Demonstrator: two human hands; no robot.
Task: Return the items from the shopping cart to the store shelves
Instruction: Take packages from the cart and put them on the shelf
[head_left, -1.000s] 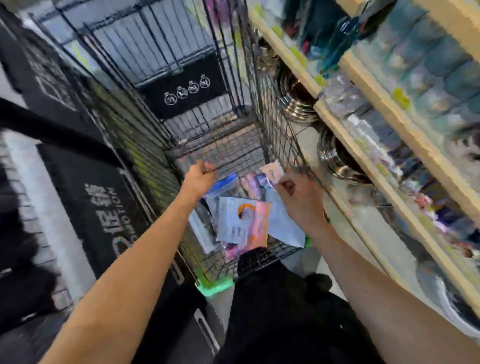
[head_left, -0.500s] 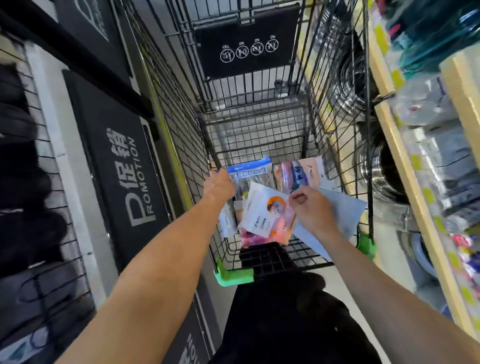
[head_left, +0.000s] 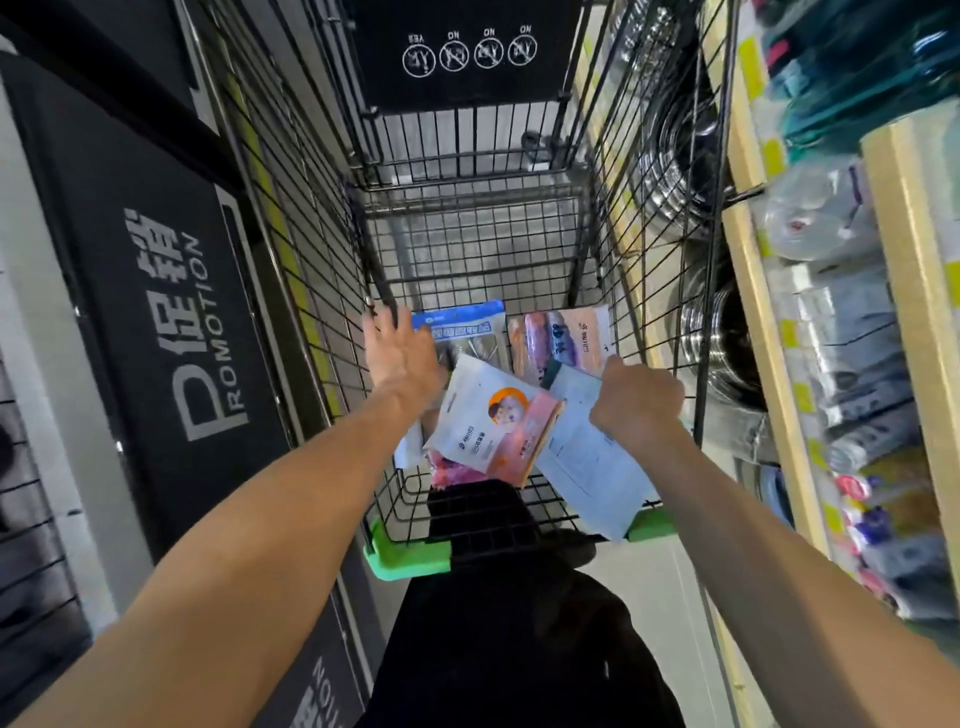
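A black wire shopping cart (head_left: 467, 244) stands in front of me with flat packets at its near end. My right hand (head_left: 636, 397) grips a pale blue flat packet (head_left: 587, 457) and lifts it above the cart's near rim. Beside it lies a white and pink packet with an orange circle (head_left: 493, 421). Behind them stand a blue-topped packet (head_left: 460, 325) and a pink and white packet (head_left: 563, 335). My left hand (head_left: 397, 356) reaches into the cart with fingers spread, over the blue-topped packet's left edge, holding nothing.
Wooden store shelves (head_left: 763, 332) run along the right, stocked with steel bowls (head_left: 717, 343) and wrapped goods. A black PROMOTION sign (head_left: 176, 322) stands on the left. Green corner guards (head_left: 405, 558) mark the cart's near edge. My dark clothing fills the bottom centre.
My right hand has closed round the pale blue packet and raised it. My left hand opened its fingers and moved forward. The view swung so the cart sits straight ahead.
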